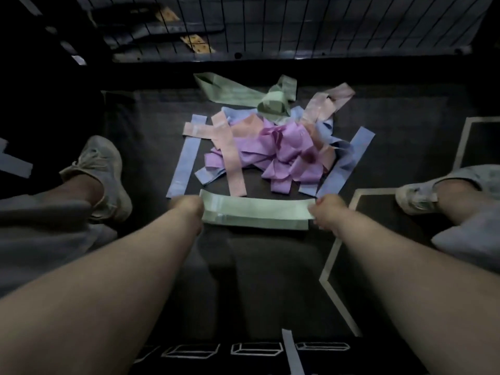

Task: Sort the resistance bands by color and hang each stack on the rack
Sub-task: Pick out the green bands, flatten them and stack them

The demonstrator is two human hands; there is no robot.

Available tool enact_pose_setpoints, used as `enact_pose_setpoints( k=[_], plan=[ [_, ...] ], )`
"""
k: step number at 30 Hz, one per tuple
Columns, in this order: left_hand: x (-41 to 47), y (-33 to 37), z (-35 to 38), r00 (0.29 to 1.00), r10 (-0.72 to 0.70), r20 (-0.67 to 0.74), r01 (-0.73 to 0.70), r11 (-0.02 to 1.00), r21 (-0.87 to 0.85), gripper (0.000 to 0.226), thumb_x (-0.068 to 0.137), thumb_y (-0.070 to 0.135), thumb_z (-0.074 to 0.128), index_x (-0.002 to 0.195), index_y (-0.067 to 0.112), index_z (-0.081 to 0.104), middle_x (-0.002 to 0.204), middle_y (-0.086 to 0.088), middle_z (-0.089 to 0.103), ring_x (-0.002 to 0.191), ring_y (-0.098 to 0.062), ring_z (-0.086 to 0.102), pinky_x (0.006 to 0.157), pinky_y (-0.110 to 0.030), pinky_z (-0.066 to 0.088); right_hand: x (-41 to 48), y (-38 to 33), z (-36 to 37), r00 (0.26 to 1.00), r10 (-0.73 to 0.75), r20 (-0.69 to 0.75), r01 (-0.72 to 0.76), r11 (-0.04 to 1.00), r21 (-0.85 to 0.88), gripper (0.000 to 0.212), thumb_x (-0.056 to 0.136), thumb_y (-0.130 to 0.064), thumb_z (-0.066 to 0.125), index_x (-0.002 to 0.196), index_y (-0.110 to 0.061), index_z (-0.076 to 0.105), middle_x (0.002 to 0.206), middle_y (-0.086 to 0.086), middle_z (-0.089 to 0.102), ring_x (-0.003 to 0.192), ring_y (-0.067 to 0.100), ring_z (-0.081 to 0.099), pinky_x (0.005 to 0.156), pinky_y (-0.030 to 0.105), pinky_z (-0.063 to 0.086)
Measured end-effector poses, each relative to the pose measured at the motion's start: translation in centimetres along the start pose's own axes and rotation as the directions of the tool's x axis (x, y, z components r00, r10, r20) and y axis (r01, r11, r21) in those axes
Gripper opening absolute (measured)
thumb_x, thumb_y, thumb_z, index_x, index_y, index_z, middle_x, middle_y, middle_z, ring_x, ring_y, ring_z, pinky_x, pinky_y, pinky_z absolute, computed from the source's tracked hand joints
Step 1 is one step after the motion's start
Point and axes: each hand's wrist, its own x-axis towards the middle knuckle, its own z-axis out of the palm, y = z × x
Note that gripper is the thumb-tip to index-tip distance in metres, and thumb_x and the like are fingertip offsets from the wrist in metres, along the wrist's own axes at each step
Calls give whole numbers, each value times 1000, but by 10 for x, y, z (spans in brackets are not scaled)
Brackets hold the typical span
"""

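- Our left hand (187,209) grips one end of the green band (257,212), just in front of the mixed pile (270,150).
- Our right hand (326,213) grips the other end.

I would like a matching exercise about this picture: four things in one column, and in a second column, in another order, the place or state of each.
1. flat green band
2. purple bands
3. wire rack
4. straight blue band

A. crumpled in the middle of the pile
B. at the pile's left edge
C. beyond the pile, at the top of the view
D. gripped at its ends by the left hand and right hand

Pairs: 1-D, 2-A, 3-C, 4-B
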Motion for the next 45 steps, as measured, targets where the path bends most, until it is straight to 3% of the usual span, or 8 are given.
enact_pose_setpoints(
  k=[3,10,23,26,29,32,36,45],
  plan=[
    [22,-15,7,999,-28,-44,30,999,38,44,99,9,51,142,3,52,142,-17,56,126,-33,59,76,-29,44,5,12,17,998,-28,-62,27,999,-30,15,95,-20,62,82,-10,62,90,18,67,92,36,67,82,40,54],
    [33,-39,21,978,113,-175,-79,979,187,24,89,4,59,108,7,74,113,-12,70,107,-33,64,91,-30,49,16,29,36,993,-33,-115,28,998,-49,16,96,-24,65,103,-11,62,100,5,59,96,24,56,86,30,43],
    [37,-54,27,955,275,-114,-187,851,491,21,94,24,57,114,18,62,124,-8,59,110,-30,59,92,-36,49,22,33,45,995,9,-100,-22,992,-127,26,95,-33,66,110,-15,53,108,9,62,103,28,61,85,36,49],
    [31,-57,28,883,459,-97,-242,624,743,39,91,29,61,127,19,55,133,-10,47,121,-31,48,102,-41,42,16,28,46,982,-81,-173,3,912,-411,62,87,-43,72,133,-14,44,134,13,46,123,32,49,101,43,45],
    [28,-54,34,723,635,271,-477,176,861,61,90,39,63,145,24,41,146,-4,38,133,-26,38,109,-37,33,14,24,53,924,-383,3,275,656,-703,83,82,-48,75,147,-19,34,144,8,35,134,28,37,112,40,35],
    [33,-50,48,605,542,583,-611,-154,777,86,85,45,69,156,29,23,155,1,28,144,-23,26,116,-38,23,23,12,61,886,-416,204,420,536,-732,99,79,-47,78,156,-19,23,154,4,28,143,26,30,119,38,26],
    [43,-44,68,515,549,658,-616,-297,730,77,82,34,68,150,26,33,144,-2,42,134,-26,40,113,-40,27,31,-1,72,828,-479,293,513,434,-741,96,80,-45,77,156,-19,24,151,4,33,140,25,34,118,39,28],
    [49,-37,74,501,454,737,-642,-376,668,52,92,27,60,140,20,42,140,-5,44,127,-30,46,100,-43,37,38,-5,81,808,-496,318,531,379,-758,58,90,-37,64,140,-21,39,132,8,41,123,29,44,101,44,39]
  ],
)
